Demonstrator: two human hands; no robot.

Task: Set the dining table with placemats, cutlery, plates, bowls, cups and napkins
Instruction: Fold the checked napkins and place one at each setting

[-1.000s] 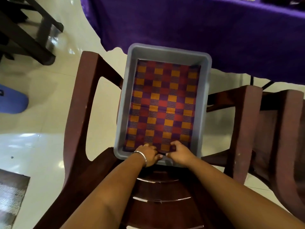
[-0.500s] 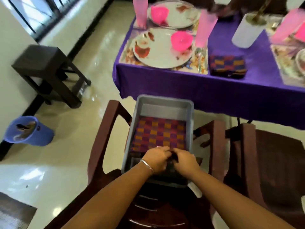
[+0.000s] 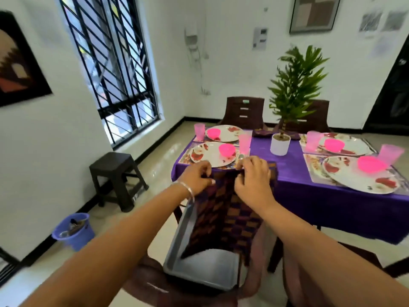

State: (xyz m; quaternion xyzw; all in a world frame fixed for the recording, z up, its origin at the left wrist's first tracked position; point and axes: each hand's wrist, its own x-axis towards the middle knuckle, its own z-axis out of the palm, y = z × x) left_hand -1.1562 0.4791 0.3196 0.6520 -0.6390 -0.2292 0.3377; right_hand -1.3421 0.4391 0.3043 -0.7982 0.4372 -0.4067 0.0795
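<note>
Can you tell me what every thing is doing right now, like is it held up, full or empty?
Checked cloth: held up by its top edge, hanging over the tray.
Left hand: pinching the cloth.
Right hand: pinching the cloth.
Grey tray: on the chair, its visible bottom bare.
Pink bowls: upright on the plates.
Plates: laid flat on the table.
Pink cups: standing upright.
Blue bucket: on the floor, things inside.

We see a cloth (image 3: 223, 216) checked in purple, orange and red; the tray (image 3: 205, 269) is grey; the counter's cover (image 3: 309, 187) purple; bowls (image 3: 226, 150) hot pink; cups (image 3: 244, 142) pale pink; plates (image 3: 210, 155) white with red flowers.
</note>
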